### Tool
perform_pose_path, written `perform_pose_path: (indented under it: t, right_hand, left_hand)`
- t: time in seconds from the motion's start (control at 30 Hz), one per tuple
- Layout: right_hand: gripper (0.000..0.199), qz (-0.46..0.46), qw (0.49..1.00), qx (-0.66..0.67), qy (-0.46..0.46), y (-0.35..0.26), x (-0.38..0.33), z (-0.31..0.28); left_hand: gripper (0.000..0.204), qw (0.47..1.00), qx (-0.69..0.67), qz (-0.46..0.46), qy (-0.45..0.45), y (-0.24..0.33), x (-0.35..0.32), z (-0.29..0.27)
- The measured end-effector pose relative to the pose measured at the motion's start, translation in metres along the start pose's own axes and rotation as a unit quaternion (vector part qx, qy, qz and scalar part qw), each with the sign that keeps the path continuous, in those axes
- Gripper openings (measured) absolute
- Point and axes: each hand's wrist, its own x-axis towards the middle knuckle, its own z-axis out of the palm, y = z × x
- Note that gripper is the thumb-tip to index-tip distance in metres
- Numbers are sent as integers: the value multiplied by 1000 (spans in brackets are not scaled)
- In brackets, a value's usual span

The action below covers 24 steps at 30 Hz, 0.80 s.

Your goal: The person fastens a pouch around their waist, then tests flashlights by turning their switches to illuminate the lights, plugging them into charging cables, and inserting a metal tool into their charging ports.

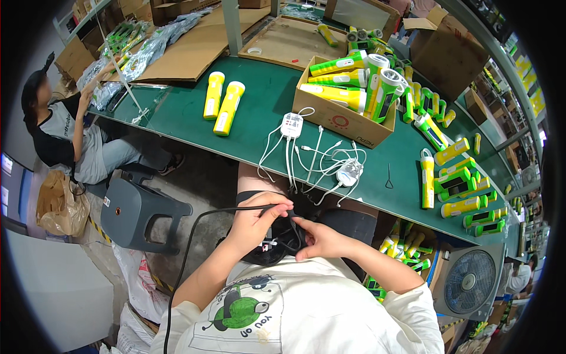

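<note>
In front of my lap, my left hand (pixel 259 219) is closed in a pinch on a black cable (pixel 203 213), which runs off to the left and bends down past my left arm. My right hand (pixel 318 238) is beside it, its thumb and fingers closed on a loop of the same black cable or a strap; I cannot tell which. Below both hands a black item like a pouch (pixel 262 255) rests on my lap, with small white bits showing in it. White USB cables with a small white box (pixel 291 125) and a second white unit (pixel 349 172) lie on the table edge ahead.
Two yellow flashlights (pixel 227 109) stand on the green table (pixel 253 156). An open carton (pixel 339 121) holds several more, and others spread rightward. A grey stool (pixel 138 212) and a seated person (pixel 59 124) are left; a fan (pixel 470 281) stands at right.
</note>
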Motion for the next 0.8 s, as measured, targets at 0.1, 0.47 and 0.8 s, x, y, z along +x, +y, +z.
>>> perform_pose_path:
  t: [0.1, 0.47, 0.8]
  right_hand:
    - [94, -8, 999, -29, 40, -1, 6, 1]
    - [54, -54, 986, -81, 137, 1, 6, -9]
    - [41, -58, 969, -190, 146, -1, -3, -31]
  left_hand:
    - [8, 998, 11, 48, -33, 15, 8, 7]
    - [31, 951, 277, 85, -103, 20, -15, 5]
    - [47, 943, 328, -52, -12, -16, -96, -62]
